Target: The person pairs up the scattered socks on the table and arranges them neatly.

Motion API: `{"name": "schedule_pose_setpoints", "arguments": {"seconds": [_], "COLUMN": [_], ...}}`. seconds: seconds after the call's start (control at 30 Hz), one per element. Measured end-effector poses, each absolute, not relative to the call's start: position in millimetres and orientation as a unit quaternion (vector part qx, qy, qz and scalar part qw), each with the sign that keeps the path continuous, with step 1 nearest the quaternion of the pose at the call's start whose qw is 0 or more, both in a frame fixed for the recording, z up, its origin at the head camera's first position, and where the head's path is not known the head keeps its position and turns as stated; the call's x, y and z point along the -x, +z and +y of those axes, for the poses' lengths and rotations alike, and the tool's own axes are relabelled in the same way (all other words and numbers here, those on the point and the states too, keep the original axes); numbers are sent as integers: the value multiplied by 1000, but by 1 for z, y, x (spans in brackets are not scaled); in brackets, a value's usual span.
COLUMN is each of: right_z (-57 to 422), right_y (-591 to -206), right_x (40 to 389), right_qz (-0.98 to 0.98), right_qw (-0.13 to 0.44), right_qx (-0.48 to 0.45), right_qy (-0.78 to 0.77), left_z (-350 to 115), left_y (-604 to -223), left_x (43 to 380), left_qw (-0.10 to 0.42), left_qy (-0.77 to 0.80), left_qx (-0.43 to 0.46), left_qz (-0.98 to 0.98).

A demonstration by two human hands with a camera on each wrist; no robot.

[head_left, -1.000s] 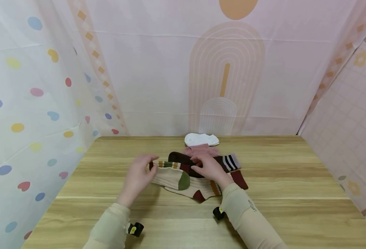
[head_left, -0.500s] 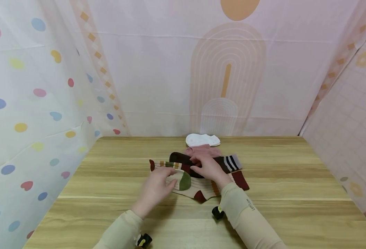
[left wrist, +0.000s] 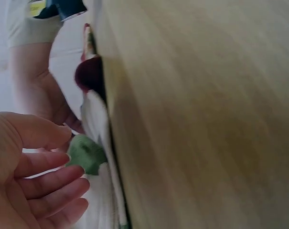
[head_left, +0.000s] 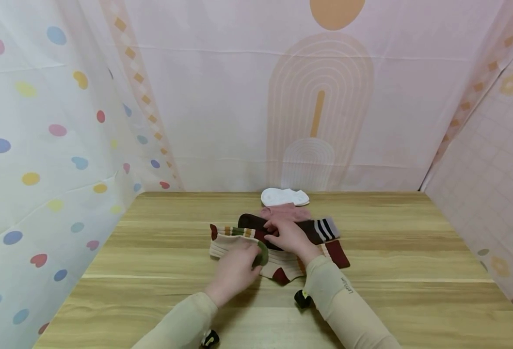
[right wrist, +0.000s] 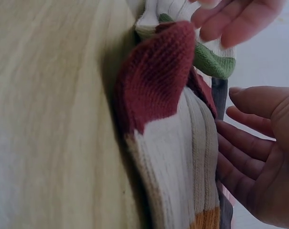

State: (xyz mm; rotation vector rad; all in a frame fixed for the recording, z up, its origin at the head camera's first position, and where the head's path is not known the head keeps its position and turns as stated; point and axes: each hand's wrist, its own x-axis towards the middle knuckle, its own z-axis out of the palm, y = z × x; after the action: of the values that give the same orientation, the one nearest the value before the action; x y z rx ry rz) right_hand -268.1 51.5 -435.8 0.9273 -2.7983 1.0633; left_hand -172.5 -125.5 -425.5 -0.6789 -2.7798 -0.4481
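A cream ribbed sock point(head_left: 219, 248) with a green toe point(left wrist: 87, 155) lies over another cream sock that has a burgundy heel point(right wrist: 156, 78) and an orange stripe. My left hand point(head_left: 235, 267) is at the green toe, thumb apart from loosely bent fingers; in the left wrist view the toe shows just beyond the fingertips. Over the dark brown socks point(head_left: 249, 221) with a striped cuff, my right hand point(head_left: 288, 238) rests along the far side of the cream socks. Its fingers point(right wrist: 242, 152) are relaxed, fingertips right at the ribbed fabric, with nothing pinched.
Behind the brown socks lie pink socks point(head_left: 284, 211), then white low-cut socks point(head_left: 284, 197) near the back edge of the wooden table point(head_left: 392, 291). Patterned cloth point(head_left: 213, 111) hangs behind and at both sides.
My left hand has moved right, from the left end of the cream sock to its green toe. The right hand stays almost in the same place, and the socks lie much as before.
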Motion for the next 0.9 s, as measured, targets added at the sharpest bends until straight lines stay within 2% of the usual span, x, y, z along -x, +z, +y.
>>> {"name": "schedule_pose_setpoints", "arguments": {"seconds": [0.17, 0.5, 0.9], "right_z": [48, 39, 35], "right_y": [-438, -439, -439], "right_x": [269, 268, 267], "right_qz": [-903, -920, -927], "right_qw": [-1, -13, -20], "right_qx": [-286, -262, -242], "right_qy": [322, 290, 286], "left_z": [-124, -121, -120], "left_y": [-431, -436, -438], "left_x": [176, 179, 183], "left_qw": [119, 152, 168], "left_qy": [-125, -86, -64], "left_qx": [238, 244, 242], "left_qz": [-956, -954, -953]}}
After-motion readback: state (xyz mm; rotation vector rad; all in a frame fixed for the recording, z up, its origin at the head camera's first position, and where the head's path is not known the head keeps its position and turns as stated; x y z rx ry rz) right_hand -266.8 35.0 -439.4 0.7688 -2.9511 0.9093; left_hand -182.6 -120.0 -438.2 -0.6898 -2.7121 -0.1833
